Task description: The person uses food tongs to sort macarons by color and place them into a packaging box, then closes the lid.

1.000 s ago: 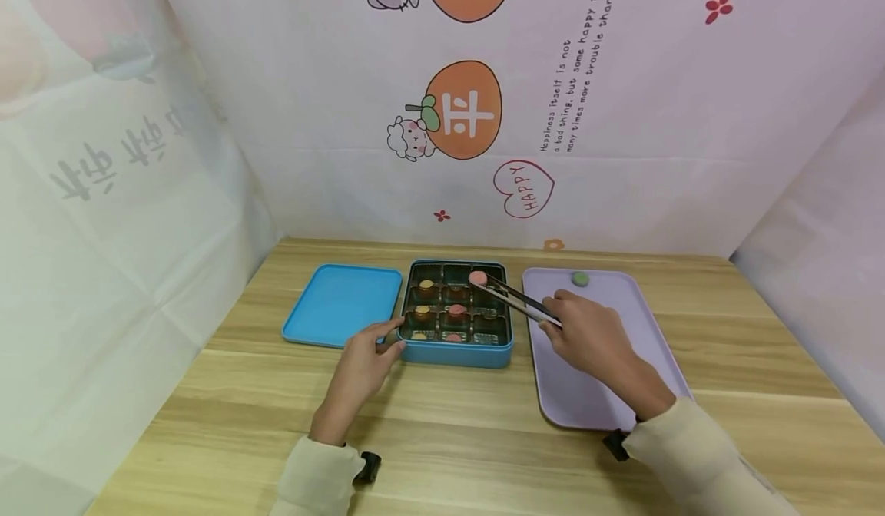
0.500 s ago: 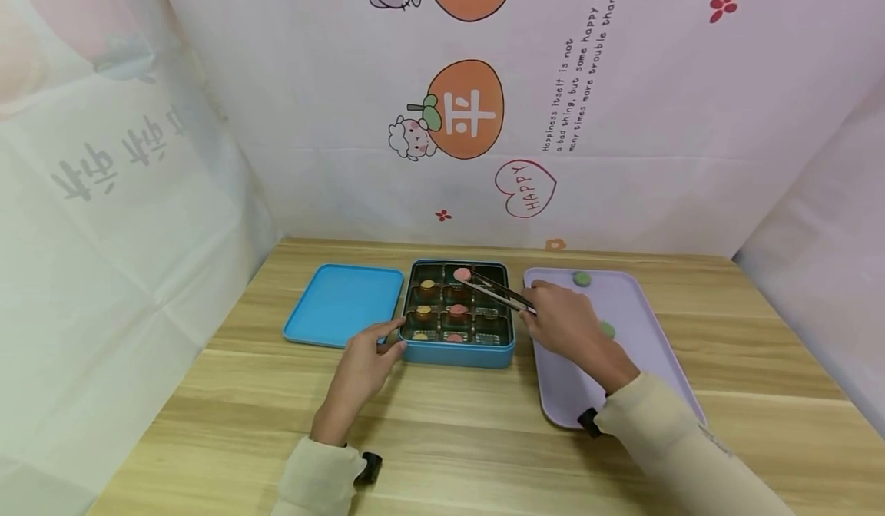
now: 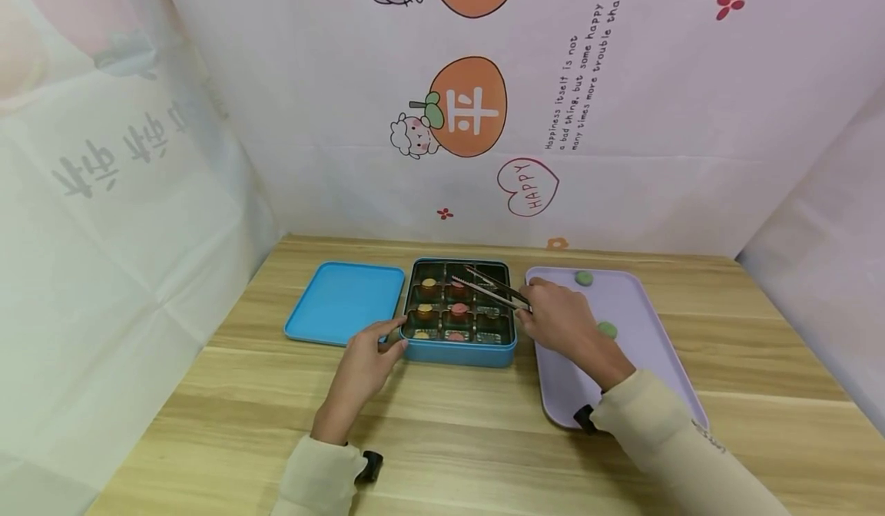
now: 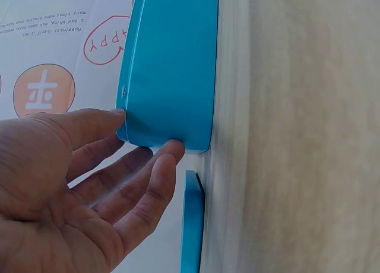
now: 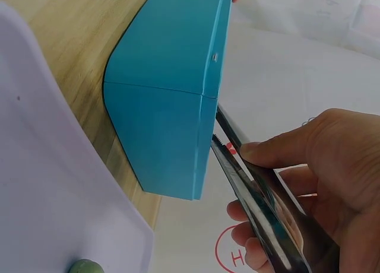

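My right hand [image 3: 560,318] grips metal tongs [image 3: 492,295] over the blue box [image 3: 459,355]. The tong tips are spread apart, and a pink macaron [image 3: 456,285] sits below them in the back middle compartment. Two more pink macarons, one here [image 3: 459,309], lie in the same column; yellow macarons [image 3: 425,309] line the left column. My left hand [image 3: 361,370] rests its fingertips on the box's front left corner. In the left wrist view its thumb touches the rim and the other fingers [image 4: 161,178] extend loosely beside the wall.
A flat blue lid [image 3: 346,303] lies left of the box. On the right is a lilac tray [image 3: 567,393] with two green macarons [image 3: 584,278], one far and one near my right wrist. A printed cloth wall [image 3: 622,201] stands behind the wooden table [image 3: 442,439].
The tongs carried the pink macaron left to the middle column, lowered it into the back compartment and spread off it. My right hand moved left. My left hand stayed on the box.
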### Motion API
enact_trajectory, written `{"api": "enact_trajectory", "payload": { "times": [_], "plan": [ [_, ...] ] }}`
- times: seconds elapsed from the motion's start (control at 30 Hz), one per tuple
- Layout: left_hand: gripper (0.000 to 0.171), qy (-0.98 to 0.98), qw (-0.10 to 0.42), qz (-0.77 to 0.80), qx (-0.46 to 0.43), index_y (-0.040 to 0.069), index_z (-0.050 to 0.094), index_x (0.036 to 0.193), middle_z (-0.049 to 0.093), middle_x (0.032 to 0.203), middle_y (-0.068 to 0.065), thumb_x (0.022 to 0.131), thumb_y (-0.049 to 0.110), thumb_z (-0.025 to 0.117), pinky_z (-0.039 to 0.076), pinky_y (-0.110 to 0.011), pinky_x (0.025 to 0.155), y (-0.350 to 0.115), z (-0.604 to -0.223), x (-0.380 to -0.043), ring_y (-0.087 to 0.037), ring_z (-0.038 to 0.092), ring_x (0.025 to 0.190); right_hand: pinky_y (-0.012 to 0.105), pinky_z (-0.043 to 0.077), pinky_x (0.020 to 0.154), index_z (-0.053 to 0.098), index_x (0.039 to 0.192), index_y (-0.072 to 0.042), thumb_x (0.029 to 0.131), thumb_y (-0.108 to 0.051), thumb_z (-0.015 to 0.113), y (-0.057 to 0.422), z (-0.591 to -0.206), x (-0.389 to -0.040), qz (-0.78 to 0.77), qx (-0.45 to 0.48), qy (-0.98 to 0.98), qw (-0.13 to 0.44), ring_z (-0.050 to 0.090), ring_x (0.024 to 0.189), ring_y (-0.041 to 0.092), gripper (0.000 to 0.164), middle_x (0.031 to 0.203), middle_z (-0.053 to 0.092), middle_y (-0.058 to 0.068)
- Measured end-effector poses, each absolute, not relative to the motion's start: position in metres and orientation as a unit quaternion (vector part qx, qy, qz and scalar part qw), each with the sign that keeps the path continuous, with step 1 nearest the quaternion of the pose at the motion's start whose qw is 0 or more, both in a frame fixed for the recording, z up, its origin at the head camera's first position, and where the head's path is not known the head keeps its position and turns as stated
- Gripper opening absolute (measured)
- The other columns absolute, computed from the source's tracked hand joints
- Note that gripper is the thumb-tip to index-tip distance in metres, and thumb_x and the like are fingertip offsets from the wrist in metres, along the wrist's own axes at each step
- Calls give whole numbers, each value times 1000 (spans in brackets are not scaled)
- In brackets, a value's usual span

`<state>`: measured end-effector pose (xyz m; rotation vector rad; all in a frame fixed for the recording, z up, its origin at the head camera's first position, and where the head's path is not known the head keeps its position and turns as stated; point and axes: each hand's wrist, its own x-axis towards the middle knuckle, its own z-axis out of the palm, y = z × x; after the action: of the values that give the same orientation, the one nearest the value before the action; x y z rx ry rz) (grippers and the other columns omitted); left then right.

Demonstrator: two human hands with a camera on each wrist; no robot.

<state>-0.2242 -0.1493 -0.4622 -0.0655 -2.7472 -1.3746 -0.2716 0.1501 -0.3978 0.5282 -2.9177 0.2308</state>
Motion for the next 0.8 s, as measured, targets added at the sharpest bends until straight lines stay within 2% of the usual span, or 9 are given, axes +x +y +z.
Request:
{"api": "enact_trajectory", "payload": {
  "times": [0.33, 0.43, 0.6, 0.8],
  "plan": [
    [45, -893, 35, -447, -24, 13, 64, 146, 56, 154, -20, 101, 14, 71, 57, -30, 67, -148, -461, -224, -31, 74, 108, 46, 55, 57, 74, 124, 2, 97, -18, 72, 161, -393, -264, 90, 160, -979, 83, 69, 80, 27, 35, 115, 74, 17],
    [45, -894, 35, -447, -23, 13, 64, 146, 56, 154, -20, 101, 14, 71, 57, -29, 66, -148, -461, -224, -31, 74, 108, 49, 56, 58, 74, 124, 1, 97, -19, 71, 169, -391, -263, 90, 149, -982, 76, 69, 81, 28, 33, 113, 73, 17],
    [45, -893, 33, -449, -23, 13, 64, 146, 56, 154, -19, 101, 14, 71, 55, -28, 64, -148, -461, -224, -28, 75, 105, 48, 55, 56, 75, 114, -1, 96, -19, 72, 185, -388, -264, 93, 132, -984, 70, 69, 78, 30, 25, 105, 72, 16],
    [46, -893, 31, -449, -22, 13, 64, 146, 55, 155, -20, 101, 14, 71, 54, -28, 63, -149, -461, -224, -27, 75, 104, 49, 51, 58, 70, 91, -4, 94, -15, 73, 210, -388, -263, 100, 128, -983, 88, 65, 74, 29, 12, 89, 68, 11]
  ]
}}
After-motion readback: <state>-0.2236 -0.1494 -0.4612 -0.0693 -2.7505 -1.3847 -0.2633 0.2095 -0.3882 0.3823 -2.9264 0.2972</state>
